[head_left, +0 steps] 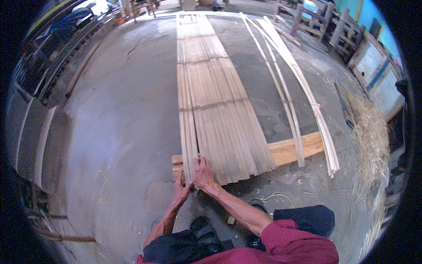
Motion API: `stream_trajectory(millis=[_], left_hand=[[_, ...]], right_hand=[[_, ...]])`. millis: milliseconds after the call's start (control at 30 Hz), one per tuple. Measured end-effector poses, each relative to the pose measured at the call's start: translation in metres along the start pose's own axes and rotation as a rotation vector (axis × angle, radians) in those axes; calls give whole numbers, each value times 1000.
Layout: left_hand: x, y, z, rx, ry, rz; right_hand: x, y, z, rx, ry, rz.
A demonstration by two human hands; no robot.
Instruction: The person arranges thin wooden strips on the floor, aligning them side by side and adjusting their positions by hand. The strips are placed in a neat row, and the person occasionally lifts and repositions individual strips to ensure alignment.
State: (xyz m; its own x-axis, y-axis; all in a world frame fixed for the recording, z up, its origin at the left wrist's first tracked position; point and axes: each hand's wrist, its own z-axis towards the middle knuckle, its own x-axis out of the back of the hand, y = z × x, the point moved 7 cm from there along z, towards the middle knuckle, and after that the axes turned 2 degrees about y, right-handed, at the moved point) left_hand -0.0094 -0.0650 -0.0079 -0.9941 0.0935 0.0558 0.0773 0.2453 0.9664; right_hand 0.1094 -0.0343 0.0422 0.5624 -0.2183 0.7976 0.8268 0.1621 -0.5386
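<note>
A long mat of pale split-bamboo slats (220, 114) lies lengthwise on the floor, with two darker bands across it. Its near end rests on a wooden plank (299, 148). A narrow group of slats (186, 132) runs along the left edge, and a dark gap parts it from the others near my hands. My left hand (180, 185) closes around the near end of this group from its left side. Beside it, my right hand (204, 176) grips at the gap, its fingers bent over the slat ends and its fingertips partly hidden.
Loose slats (281, 92) and a thicker bundle of strips (307, 88) lie to the right. Farther right are a long dark tool (345, 105) and a heap of fine shavings (371, 136). Wooden frames (307, 20) stand at the back right. Bent boards (44, 145) lean at the left.
</note>
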Motion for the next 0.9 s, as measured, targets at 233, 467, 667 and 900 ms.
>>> stream_trajectory(millis=[233,467,667,900], left_hand=[[-18,20,-20,86,-75,-148],[-16,27,-16,-33,-5,110],[-10,22,-17,219,-154,107],[32,83,-10,316,-437,1151]], right_hand=[[102,117,139,147,-244,6],[234,265,45,-49,-468,-592],[214,333,-57,-373,-218,-810],[233,358,-53,-690,73,-579]])
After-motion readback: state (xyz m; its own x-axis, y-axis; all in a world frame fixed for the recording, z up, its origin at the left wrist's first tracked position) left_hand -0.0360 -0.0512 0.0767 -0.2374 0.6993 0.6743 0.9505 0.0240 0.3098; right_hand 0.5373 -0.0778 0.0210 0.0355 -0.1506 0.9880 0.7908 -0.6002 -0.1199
